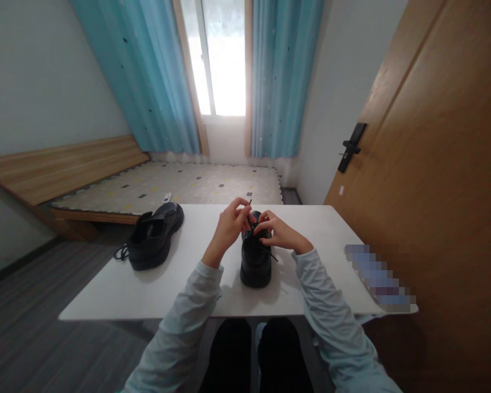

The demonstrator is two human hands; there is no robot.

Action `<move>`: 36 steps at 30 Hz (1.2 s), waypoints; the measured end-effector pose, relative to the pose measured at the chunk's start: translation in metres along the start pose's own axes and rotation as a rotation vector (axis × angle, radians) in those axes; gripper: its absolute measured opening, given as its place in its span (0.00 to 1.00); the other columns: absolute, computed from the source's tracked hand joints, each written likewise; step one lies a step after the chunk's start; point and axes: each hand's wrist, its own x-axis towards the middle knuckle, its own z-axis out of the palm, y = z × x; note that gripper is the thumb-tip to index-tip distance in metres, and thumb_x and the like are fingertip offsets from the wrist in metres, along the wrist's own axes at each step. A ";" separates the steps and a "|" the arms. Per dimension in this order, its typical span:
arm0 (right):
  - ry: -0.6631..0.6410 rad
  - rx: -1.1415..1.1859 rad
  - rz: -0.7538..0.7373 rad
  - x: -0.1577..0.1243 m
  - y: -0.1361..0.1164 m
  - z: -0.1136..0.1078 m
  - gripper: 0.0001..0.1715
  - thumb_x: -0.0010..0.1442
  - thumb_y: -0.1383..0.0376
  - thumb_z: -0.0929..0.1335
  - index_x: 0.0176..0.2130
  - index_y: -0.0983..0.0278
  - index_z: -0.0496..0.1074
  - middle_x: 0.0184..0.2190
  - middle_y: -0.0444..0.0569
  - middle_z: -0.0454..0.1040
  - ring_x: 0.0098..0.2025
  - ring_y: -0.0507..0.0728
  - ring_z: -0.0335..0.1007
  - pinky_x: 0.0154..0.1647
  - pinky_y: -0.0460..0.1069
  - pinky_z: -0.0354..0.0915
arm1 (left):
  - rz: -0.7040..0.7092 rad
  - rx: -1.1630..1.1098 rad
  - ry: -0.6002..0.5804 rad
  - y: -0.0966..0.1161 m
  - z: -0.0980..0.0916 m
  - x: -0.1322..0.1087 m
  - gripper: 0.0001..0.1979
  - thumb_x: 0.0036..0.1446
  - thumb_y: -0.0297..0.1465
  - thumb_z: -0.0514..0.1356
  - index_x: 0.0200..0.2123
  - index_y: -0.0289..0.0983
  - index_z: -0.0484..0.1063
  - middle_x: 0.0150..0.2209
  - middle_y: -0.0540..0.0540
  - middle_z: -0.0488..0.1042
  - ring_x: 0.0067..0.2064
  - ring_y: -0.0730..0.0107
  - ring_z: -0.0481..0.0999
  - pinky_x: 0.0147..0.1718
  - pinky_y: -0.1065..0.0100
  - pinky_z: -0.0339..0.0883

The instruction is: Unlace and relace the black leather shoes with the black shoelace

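Observation:
A black shoe (256, 265) stands upright on the white table (213, 297) in front of me, its heel toward me. My left hand (234, 218) is at the shoe's upper left side, thumb and fingers pinched on a dark shoelace (250, 203) whose tip sticks up. My right hand (276, 229) is over the shoe's opening from the right, its fingers curled at the lacing. Whether a lace is between the right fingers is hidden. Another lace end hangs out toward the lower right, below the right hand.
A second black shoe (153, 237) sits at the table's left side, with a coil of black lace (121, 252) beside its heel. A blurred flat item (378, 275) lies along the right edge. Beyond are a bed (180, 183) and a wooden door (425, 164).

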 end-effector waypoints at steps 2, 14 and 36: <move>0.006 -0.035 -0.005 0.001 0.000 0.002 0.15 0.44 0.77 0.72 0.33 0.61 0.79 0.40 0.48 0.61 0.44 0.57 0.61 0.51 0.56 0.63 | -0.008 0.019 -0.050 0.002 -0.001 -0.001 0.10 0.57 0.38 0.56 0.35 0.37 0.65 0.23 0.52 0.74 0.20 0.76 0.72 0.18 0.77 0.64; 0.121 0.552 0.179 -0.001 0.014 -0.009 0.17 0.50 0.55 0.73 0.30 0.67 0.76 0.31 0.50 0.77 0.34 0.55 0.70 0.37 0.49 0.65 | -0.044 0.009 -0.184 -0.004 -0.006 0.002 0.15 0.52 0.36 0.61 0.40 0.33 0.73 0.34 0.42 0.79 0.34 0.66 0.79 0.29 0.68 0.73; 0.217 0.536 0.199 0.011 0.005 0.014 0.14 0.48 0.59 0.72 0.31 0.68 0.77 0.23 0.43 0.73 0.26 0.51 0.62 0.29 0.46 0.57 | 0.277 0.291 0.121 -0.039 0.013 0.005 0.10 0.56 0.30 0.59 0.39 0.41 0.79 0.33 0.49 0.77 0.33 0.73 0.74 0.37 0.71 0.69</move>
